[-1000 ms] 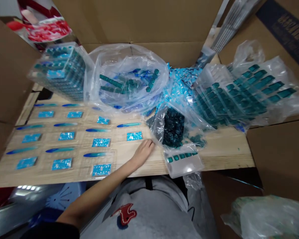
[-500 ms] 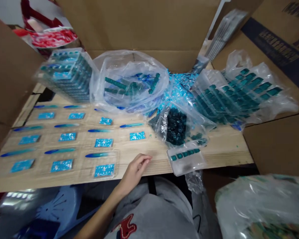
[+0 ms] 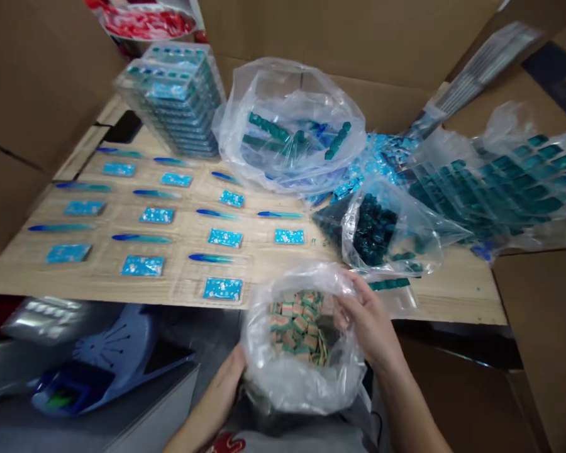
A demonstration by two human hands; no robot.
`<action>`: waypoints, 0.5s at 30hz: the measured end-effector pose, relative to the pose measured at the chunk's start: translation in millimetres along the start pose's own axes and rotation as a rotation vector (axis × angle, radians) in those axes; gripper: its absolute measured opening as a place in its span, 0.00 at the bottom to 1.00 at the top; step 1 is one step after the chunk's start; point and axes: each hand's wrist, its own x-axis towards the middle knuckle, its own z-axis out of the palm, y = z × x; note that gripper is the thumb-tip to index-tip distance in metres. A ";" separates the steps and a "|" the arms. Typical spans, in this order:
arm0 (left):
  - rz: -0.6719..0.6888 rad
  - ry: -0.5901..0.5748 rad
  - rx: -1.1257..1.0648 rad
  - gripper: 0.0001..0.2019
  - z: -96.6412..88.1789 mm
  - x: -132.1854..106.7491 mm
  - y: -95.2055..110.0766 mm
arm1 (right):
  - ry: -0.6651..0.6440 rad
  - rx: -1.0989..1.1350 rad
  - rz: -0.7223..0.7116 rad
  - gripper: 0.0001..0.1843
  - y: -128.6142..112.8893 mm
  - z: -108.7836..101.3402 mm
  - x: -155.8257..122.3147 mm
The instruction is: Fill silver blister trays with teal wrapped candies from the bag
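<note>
A clear plastic bag of small pink-and-green striped blocks is in front of my body at the table's near edge, its mouth open upward. My right hand grips the bag's rim on the right, thumb over the edge. Against the bag's left side is my left hand, closed on the plastic, its fingers mostly hidden behind it. Just beyond the right hand, a clear tray with a row of dark green squares is partly covered.
Blue pens and blue patterned packets lie in rows of clear trays on the table. Behind stand stacked filled packs and a large open bag. A bag of dark green pieces sits right. Cardboard walls surround the table.
The bag of striped blocks has come from the lower right to in front of my body. My right hand has entered view on its rim; my left hand has moved down to its side.
</note>
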 end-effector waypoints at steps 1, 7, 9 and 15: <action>-0.024 -0.003 -0.006 0.31 3.1 6.3 3.1 | 0.015 -0.023 0.015 0.20 5.6 -1.1 8.3; 0.072 -0.001 0.318 0.24 9.0 58.2 44.1 | 0.204 -0.507 -0.168 0.21 19.8 -24.8 37.1; 0.183 0.031 0.490 0.20 2.2 64.3 58.2 | 0.238 -0.641 -0.247 0.19 20.6 -26.9 38.3; 0.522 0.162 0.632 0.22 -18.5 56.3 107.7 | 0.250 -0.922 -0.389 0.21 11.8 -23.6 24.0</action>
